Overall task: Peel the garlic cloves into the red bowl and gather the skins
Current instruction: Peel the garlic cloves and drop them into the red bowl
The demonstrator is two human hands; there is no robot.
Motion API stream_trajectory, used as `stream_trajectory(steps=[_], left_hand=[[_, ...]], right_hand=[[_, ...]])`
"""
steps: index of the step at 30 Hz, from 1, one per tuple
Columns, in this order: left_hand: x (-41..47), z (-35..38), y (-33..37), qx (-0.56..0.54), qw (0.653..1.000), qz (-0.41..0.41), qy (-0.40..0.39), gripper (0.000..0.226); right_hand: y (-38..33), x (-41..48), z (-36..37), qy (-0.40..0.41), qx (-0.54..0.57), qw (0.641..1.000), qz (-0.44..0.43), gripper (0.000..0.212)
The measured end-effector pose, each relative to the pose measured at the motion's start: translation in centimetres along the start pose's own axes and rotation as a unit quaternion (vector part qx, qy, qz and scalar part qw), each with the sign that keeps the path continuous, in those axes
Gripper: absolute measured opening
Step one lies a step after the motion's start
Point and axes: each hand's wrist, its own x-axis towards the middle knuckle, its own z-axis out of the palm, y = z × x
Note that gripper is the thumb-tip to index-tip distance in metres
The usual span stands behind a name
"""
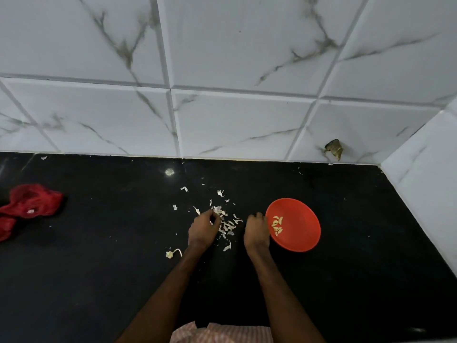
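Head view suggests gathering is under way: left hand (pixel 204 229) pinches scattered skins (pixel 228 224) left of the red bowl (pixel 300 240) holding peeled cloves (pixel 277 226), right hand (pixel 257 230) curled at its rim, contents unclear; next, sweep far strays together.

Black countertop (pixel 99 268) below white marble-veined wall tiles (pixel 235 125), crumpled red mesh (pixel 29 201) at its left edge.

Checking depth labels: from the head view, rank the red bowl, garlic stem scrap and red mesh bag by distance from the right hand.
1. red bowl, right beside the right hand, on its right.
2. garlic stem scrap, off to the left.
3. red mesh bag, far left edge.
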Motion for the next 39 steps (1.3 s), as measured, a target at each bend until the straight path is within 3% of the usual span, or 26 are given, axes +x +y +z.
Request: stream_trajectory(steps=[4, 8, 12, 16, 18, 21, 27, 34, 39], left_hand=[[0.0, 0.1, -0.3, -0.003, 1.000, 0.002, -0.004, 0.011], [0.2, -0.5, -0.9, -0.015, 1.000, -0.004, -0.001, 0.011], [0.5, -0.8, -2.0, -0.049, 0.999, -0.022, 0.005, 0.010], [0.9, -0.7, -1.8, -0.088, 0.996, -0.020, -0.022, 0.024], [0.8, -0.6, -1.0, -0.122, 0.990, -0.019, -0.062, 0.036], [0.7, -0.8, 0.0, -0.197, 0.976, -0.008, -0.095, 0.033], [1.0, -1.3, 0.2, -0.291, 0.953, -0.024, -0.077, 0.017], [1.3, -1.6, -0.2, -0.268, 0.963, -0.001, -0.025, 0.015], [1.3, -1.7, -0.1, -0.246, 0.969, 0.025, -0.013, 0.017]], right_hand=[[0.0, -0.6, 0.5, -0.017, 0.010, 1.000, 0.024, 0.041], [1.0, -1.3, 2.0, 0.004, 0.030, 1.000, -0.004, 0.045], [0.9, -0.9, 2.2, 0.017, 0.118, 0.992, -0.041, 0.033], [-0.8, -0.2, 0.3, 0.059, 0.337, 0.938, -0.049, 0.023], [-2.2, -0.2, -0.9, 0.054, 0.396, 0.913, -0.086, 0.023], [-3.6, 0.0, -1.5, 0.056, 0.456, 0.879, -0.129, 0.023], [-4.7, 0.4, -0.9, 0.054, 0.492, 0.857, -0.146, 0.022], [-4.7, 0.8, -1.1, 0.077, 0.466, 0.871, -0.133, 0.013], [-4.6, 1.0, -1.3, 0.037, 0.454, 0.882, -0.121, 0.012]])
